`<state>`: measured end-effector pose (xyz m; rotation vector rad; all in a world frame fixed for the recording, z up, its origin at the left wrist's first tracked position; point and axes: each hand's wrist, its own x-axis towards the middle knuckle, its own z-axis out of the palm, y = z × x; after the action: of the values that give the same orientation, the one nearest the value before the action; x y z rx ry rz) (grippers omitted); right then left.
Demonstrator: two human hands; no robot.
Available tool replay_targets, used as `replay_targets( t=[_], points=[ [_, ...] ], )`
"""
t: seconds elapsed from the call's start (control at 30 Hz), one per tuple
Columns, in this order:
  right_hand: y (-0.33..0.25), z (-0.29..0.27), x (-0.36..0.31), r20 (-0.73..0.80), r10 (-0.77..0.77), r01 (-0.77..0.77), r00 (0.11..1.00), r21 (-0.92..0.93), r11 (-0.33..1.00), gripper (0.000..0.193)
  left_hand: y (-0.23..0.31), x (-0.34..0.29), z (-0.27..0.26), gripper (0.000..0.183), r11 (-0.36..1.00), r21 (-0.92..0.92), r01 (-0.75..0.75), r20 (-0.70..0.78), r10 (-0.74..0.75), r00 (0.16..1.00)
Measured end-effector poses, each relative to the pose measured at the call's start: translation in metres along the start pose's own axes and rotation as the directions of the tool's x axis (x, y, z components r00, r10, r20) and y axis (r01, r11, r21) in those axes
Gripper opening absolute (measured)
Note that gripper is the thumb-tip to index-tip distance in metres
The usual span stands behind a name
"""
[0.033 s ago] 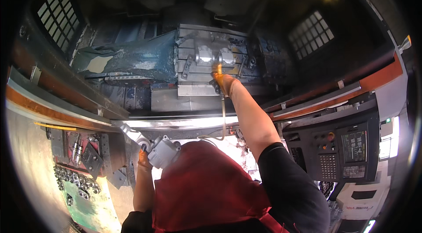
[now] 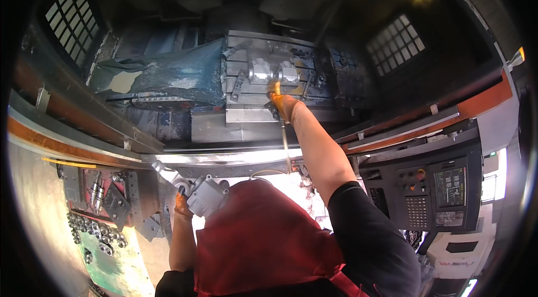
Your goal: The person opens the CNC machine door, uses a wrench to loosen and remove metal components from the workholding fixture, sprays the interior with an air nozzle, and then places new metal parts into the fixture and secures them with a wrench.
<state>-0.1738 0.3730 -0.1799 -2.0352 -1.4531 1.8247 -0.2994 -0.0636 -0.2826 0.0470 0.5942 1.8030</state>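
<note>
My right hand, in an orange glove, reaches forward over the slotted machine table. It is closed round what looks like a dark air gun, mostly hidden by the glove; a thin pale hose hangs from it. Just beyond my fingers, two silvery blocky metal parts sit side by side on the table. Low at the left, my left hand, also gloved in orange, is closed on a grey metal casting with a long arm, held in front of my red apron.
Blue-grey sheeting covers the table's left part. The machine's front sill runs between me and the table. A control panel stands at the right. At the lower left are a bench with tools and several small round metal parts.
The hose below my right hand has swung and straightened a little. Both hands stay nearly where they were; the view has shifted slightly.
</note>
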Motion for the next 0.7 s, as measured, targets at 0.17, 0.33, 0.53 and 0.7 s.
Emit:
replay_targets(
  t=[0.17,0.33,0.53,0.7],
  points=[
    [0.041,-0.048,0.095,-0.114,-0.005,0.012,0.993,0.058,0.998,0.033,-0.004,0.021,-0.065,0.042,0.998,-0.056,0.019,-0.066,-0.022,0.998],
    [0.034,-0.043,0.054,-0.053,0.030,-0.017,0.998,0.226,0.974,0.032,0.017,0.038,-0.056,0.063,0.983,-0.098,0.158,-0.096,-0.168,0.981],
    [0.041,-0.017,0.052,0.015,-0.026,0.023,1.000,0.131,0.991,0.036,0.025,0.049,-0.022,0.059,0.970,-0.145,0.197,0.049,-0.192,0.980],
    [0.086,-0.031,0.085,0.073,-0.076,0.074,0.994,0.018,0.997,0.046,0.010,0.064,-0.011,0.054,0.978,-0.034,0.206,-0.003,-0.206,0.979]
  ],
)
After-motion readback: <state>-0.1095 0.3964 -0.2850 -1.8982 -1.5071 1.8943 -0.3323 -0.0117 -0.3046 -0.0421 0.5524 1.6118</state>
